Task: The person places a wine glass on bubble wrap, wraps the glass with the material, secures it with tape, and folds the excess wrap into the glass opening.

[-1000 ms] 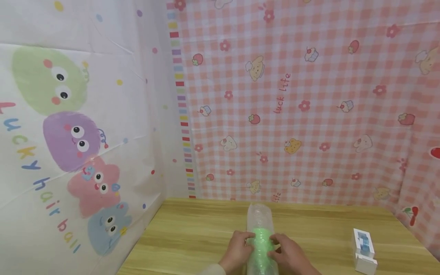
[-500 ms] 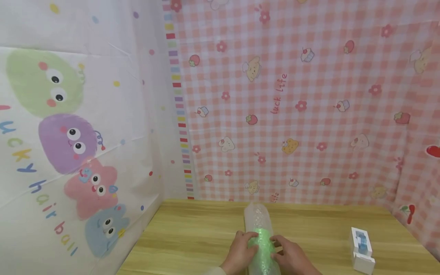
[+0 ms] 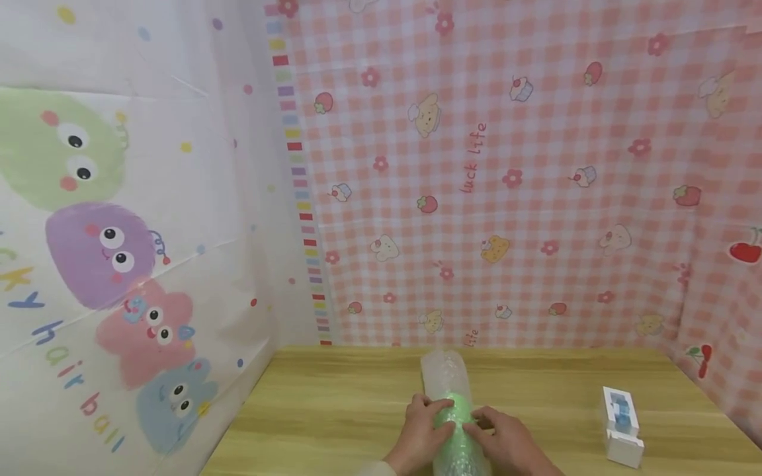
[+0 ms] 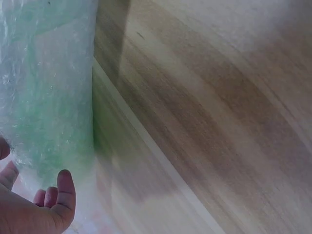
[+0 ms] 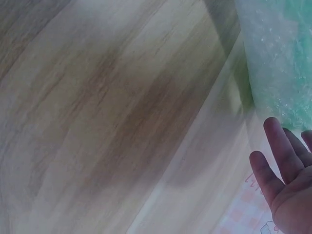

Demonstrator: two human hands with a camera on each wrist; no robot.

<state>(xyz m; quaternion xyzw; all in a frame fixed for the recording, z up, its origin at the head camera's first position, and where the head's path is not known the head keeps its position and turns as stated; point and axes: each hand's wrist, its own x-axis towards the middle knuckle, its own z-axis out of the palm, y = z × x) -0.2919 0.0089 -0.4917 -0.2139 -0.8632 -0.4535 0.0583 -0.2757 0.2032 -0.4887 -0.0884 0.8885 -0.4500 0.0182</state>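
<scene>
A long roll of bubble wrap (image 3: 443,373) lies lengthwise on the wooden table, with something green (image 3: 460,408) showing through its clear layers. What the green thing is stays hidden by the wrap. My left hand (image 3: 419,433) grips the roll from the left, its index finger and thumb bent over the green part. From the right, my right hand (image 3: 505,439) holds the same stretch, thumb and index finger on the wrap. Both thumbs lie close together near the top. In the right wrist view the outer fingers (image 5: 280,146) stand away from the bubble wrap (image 5: 278,58).
A small white dispenser (image 3: 622,449) with a blue roll in it, like tape, stands on the table (image 3: 548,383) to the right. A pink checked cloth (image 3: 524,218) hangs behind the table, and a white cartoon cloth (image 3: 226,297) hangs at the left.
Both thumbs have come closer together over the green part, and the left fingers reach further over the roll. The head view has shifted slightly to the right.
</scene>
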